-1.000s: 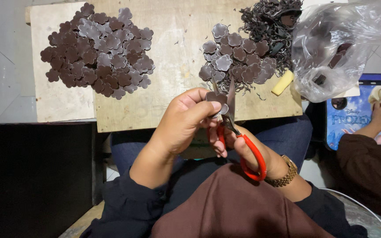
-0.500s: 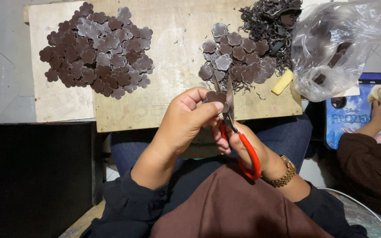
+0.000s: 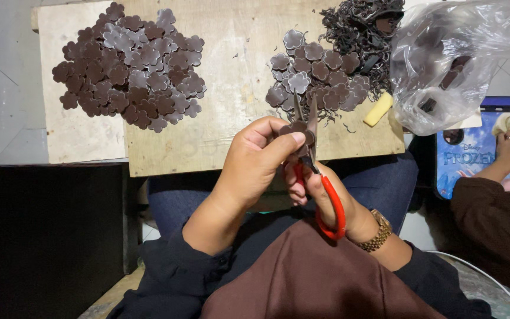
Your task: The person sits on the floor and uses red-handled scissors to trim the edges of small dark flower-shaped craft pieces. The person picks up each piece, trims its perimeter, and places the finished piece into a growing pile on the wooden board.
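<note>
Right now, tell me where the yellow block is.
In the head view, the yellow block lies right of centre on the wooden board, between the smaller flower pile and the clear plastic bag.

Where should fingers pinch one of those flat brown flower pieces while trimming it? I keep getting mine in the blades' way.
By the lobes on its left, coming from the left, as the left hand does: thumb on top, fingers beneath. The flower piece is thin and flat, and the scissors in the right hand cut at its right edge.
</note>
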The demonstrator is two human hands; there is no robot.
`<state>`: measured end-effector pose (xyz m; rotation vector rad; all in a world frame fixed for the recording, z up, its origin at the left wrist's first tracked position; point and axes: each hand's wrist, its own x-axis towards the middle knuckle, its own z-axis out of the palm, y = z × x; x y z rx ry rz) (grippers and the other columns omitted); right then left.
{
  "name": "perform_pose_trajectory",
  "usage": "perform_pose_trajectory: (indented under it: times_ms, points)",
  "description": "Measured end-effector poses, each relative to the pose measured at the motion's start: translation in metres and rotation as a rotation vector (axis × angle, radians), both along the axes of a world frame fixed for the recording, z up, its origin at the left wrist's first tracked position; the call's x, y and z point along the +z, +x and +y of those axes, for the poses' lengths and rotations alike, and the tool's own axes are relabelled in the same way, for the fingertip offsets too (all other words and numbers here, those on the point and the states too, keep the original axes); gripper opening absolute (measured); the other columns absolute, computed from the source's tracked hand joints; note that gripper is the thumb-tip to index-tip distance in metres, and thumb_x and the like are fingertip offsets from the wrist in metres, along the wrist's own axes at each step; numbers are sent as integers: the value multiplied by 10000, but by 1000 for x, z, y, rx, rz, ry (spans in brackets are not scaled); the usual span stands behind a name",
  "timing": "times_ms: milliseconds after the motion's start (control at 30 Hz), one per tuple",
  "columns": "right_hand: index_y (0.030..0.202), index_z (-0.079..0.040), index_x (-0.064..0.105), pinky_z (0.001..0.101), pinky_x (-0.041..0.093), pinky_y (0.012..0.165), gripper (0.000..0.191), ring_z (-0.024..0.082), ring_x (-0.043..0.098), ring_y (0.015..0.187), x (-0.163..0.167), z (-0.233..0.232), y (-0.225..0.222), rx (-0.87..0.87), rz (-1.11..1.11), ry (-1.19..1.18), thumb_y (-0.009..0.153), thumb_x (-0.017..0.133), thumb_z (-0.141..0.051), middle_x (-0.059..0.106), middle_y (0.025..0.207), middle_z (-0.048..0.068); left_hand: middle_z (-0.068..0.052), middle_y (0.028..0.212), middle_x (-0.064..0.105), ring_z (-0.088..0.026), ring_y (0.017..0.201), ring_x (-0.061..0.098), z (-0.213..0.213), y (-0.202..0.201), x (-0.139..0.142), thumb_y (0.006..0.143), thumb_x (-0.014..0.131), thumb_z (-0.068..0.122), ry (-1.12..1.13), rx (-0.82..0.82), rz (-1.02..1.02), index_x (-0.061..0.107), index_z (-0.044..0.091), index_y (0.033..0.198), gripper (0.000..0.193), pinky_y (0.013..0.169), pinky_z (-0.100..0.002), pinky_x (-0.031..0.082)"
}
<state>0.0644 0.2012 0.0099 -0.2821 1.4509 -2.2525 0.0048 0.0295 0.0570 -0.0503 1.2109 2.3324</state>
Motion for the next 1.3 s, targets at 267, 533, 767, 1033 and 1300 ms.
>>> perform_pose_trajectory:
  times_ms: [267, 533, 767, 1033, 1300]
  points:
    - [1051, -64, 482, 242, 356, 646, 548, 87, 352, 716, -3, -4, 5, -52, -43, -4, 1037, 510, -611, 394, 826, -23, -49, 757, 643, -93, 540, 586, 9, 0, -8, 970, 691, 90, -29, 77, 16, 615, 16, 945, 109, 488, -245, 480]
    - [1035, -74, 471, 232, 337, 599, 524, 77, 329, 670, 1, -2, 4, -51, -83, 3, 1030, 513, -597, 382, 811, -29, -50, 801, 667, -93, 622, 607, 9, -1, -12, 961, 692, 90, -52, 89, 57, 634, 14, 947, 97, 555, -242, 497]
    - [1035, -80, 479, 213, 310, 552, 535, 61, 333, 641, 9, 3, 2, -25, -55, 77, 1017, 517, -614, 375, 788, -47, -7, 873, 677, -79, 809, 609, 3, -4, -16, 964, 687, 87, -110, 124, 139, 666, 33, 977, 59, 767, -243, 517]
    - [1008, -89, 487, 212, 283, 503, 489, 50, 320, 580, 1, 6, 1, -23, -100, 67, 1018, 537, -575, 402, 757, -47, -13, 858, 683, -50, 684, 506, 0, -5, -17, 980, 677, 108, -194, 137, 121, 662, 49, 966, 63, 591, -210, 387]
    - [1057, -71, 508, 214, 334, 577, 500, 61, 365, 650, -6, 6, -3, -51, -169, 30, 1039, 527, -570, 402, 774, -51, -8, 858, 694, -70, 746, 628, -4, -14, -21, 962, 703, 126, -193, 178, 139, 688, 47, 1006, 91, 648, -216, 479]
